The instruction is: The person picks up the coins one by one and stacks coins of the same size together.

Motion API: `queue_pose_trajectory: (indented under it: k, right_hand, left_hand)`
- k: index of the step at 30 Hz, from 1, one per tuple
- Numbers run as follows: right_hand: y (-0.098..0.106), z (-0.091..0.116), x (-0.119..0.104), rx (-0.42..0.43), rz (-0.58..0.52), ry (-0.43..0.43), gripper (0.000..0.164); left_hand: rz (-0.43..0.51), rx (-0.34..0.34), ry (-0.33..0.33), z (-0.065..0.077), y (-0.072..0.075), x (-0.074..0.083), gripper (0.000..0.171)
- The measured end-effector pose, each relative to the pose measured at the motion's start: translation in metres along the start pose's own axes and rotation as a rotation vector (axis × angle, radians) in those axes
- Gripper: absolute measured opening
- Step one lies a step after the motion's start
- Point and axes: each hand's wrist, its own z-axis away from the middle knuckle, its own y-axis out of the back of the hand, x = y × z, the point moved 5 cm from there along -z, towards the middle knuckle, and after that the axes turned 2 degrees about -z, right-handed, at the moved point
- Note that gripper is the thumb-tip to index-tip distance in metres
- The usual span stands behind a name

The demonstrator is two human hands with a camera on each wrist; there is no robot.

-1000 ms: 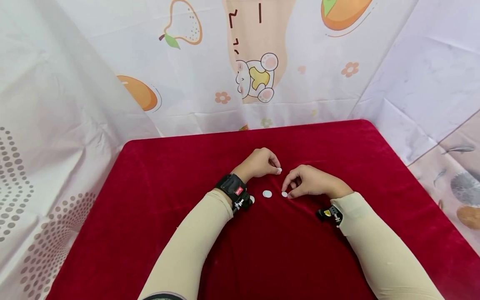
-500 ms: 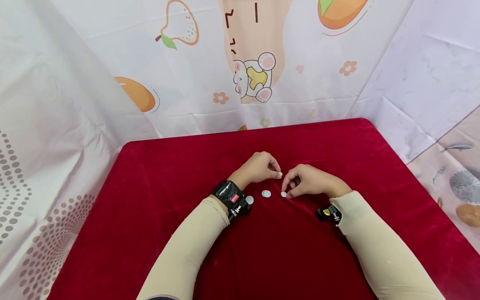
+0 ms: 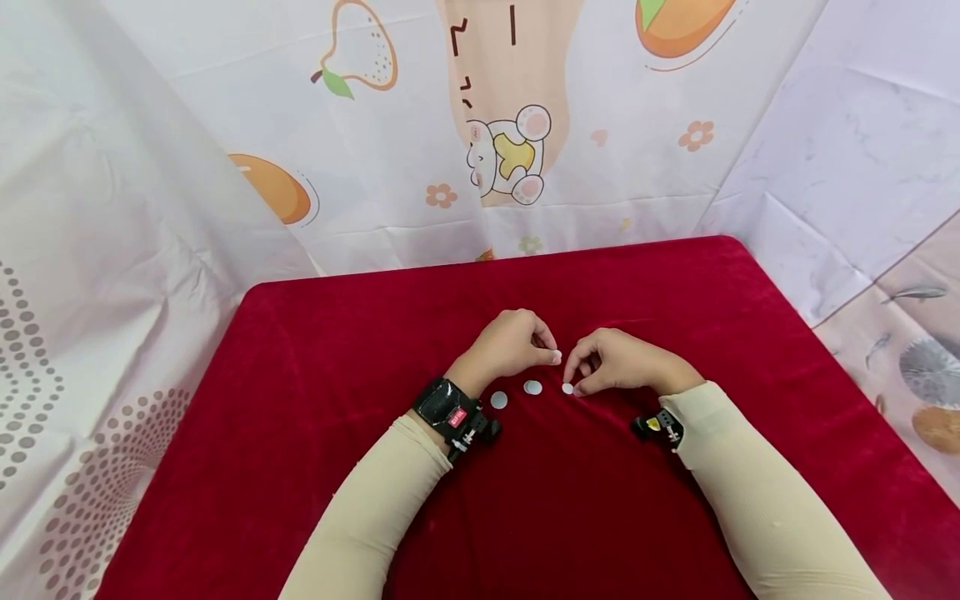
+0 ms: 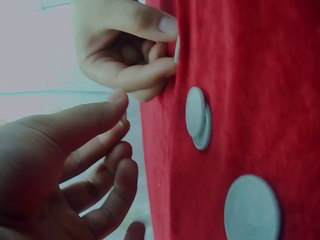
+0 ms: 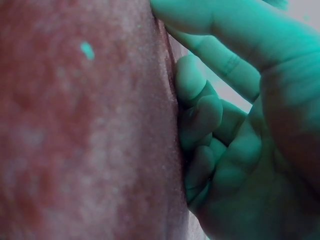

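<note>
My left hand (image 3: 513,343) pinches a small white disc (image 3: 557,357) between thumb and fingertips, raised above the red cloth. In the left wrist view only a sliver of that disc (image 4: 123,119) shows at the fingertips. To its right, my right hand (image 3: 618,362) has thumb and index finger at the edges of another white disc (image 3: 567,388) lying at the cloth. Two overlapping white discs (image 3: 533,387) lie between the hands, on the near side. A single flat disc (image 3: 498,400) is beside my left wrist. The right wrist view hides the right fingertips' disc.
A red velvety cloth (image 3: 337,350) covers the table, with slight creases near the hands. Behind it hangs a white curtain (image 3: 375,167) printed with fruit and a cartoon animal. Camera mounts (image 3: 465,425) sit on both wrists.
My left hand, with its disc, has come nearer to me and slightly left, and its wrist now leaves the leftmost disc uncovered. The right hand has stayed nearly still.
</note>
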Motion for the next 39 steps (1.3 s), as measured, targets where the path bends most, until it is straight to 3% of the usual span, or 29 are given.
queue_pose_trajectory:
  k: [4, 11, 20, 39]
  right_hand:
    - [0.001, 0.0, -0.001, 0.005, 0.003, 0.002, 0.021]
    - [0.001, 0.001, -0.002, 0.009, 0.002, 0.008, 0.021]
    - [0.001, -0.001, -0.004, -0.001, 0.005, 0.029, 0.018]
    - [0.0, 0.001, -0.002, 0.028, 0.034, 0.025, 0.025]
  left_hand:
    - [-0.063, 0.028, 0.024, 0.009, 0.002, 0.005, 0.009]
    - [-0.072, 0.024, 0.017, 0.015, -0.002, 0.011, 0.009]
    - [-0.084, 0.038, 0.016, 0.023, -0.007, 0.007, 0.011]
    - [-0.208, 0.03, -0.028, 0.02, -0.029, 0.014, 0.016]
